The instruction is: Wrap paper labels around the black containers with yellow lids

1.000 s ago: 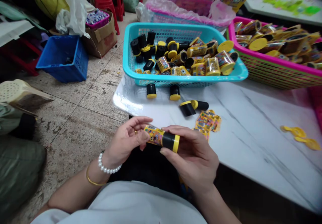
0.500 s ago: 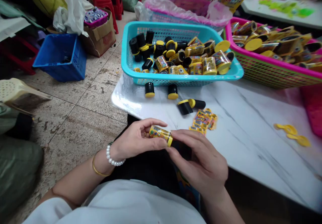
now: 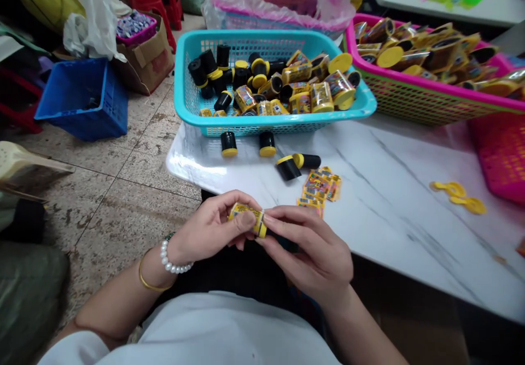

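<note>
Between my two hands is a small yellow-capped canister with a printed yellow label around it, lying on its side in the air just off the table's near edge. My left hand is closed around its body, the thumb across the label. At the capped end, the fingertips of my right hand pinch the canister. Close by on the table lie loose printed labels and a few black canisters with yellow caps, two upright and two tipped over, such as this black canister.
A turquoise basket of labelled and plain canisters stands at the table's back. To its right is a pink-rimmed basket full of similar pieces. Yellow plastic pieces lie on the right of the marble-patterned table. A blue crate sits on the floor.
The canister has turned slightly in my hands, and my left thumb now lies across the label instead of along its lower side. The whole view has shifted a little.
</note>
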`<action>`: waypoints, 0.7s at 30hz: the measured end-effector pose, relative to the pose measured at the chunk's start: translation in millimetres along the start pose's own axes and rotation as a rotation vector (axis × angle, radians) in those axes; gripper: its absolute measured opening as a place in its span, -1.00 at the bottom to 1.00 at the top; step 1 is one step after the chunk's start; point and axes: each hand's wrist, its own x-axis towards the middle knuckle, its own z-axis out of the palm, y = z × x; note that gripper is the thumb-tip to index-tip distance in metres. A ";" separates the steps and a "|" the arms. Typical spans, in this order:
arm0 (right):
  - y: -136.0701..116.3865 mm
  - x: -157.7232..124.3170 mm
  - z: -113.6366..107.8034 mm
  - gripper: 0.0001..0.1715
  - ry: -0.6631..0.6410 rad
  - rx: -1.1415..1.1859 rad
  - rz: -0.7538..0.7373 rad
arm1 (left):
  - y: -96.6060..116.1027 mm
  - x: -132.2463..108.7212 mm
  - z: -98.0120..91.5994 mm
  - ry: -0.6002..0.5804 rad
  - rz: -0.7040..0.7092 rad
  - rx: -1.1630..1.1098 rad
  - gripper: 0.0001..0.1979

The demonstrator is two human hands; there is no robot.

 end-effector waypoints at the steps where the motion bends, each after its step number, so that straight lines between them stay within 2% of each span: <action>1: -0.1 2.7 -2.3 -0.53 -0.014 -0.026 -0.042 | -0.3 0.1 -2.2 -0.003 -0.026 -0.018 -0.57; 5: -0.4 8.3 -6.8 -0.52 -0.038 -0.074 -0.089 | -0.2 -0.5 -7.2 0.002 -0.004 -0.012 -0.59; 9: 1.8 4.6 -2.6 -0.53 -0.028 -0.079 -0.040 | 1.4 0.6 -6.3 0.014 0.004 -0.007 -0.71; 12: 1.5 0.2 4.1 -0.58 0.022 -0.002 0.124 | 1.1 2.3 -3.7 0.042 0.064 0.019 -0.77; 17: -7.9 3.2 8.3 -0.77 0.071 0.407 0.618 | 1.5 4.6 -2.1 0.009 0.240 0.198 -0.78; 19: -10.5 6.6 5.9 -0.79 0.063 0.488 0.688 | 4.1 5.2 -3.4 -0.042 0.275 0.189 -0.76; 21: -9.5 8.0 2.3 -0.76 0.077 0.450 0.640 | 7.6 5.6 -5.5 -0.072 0.257 0.159 -0.66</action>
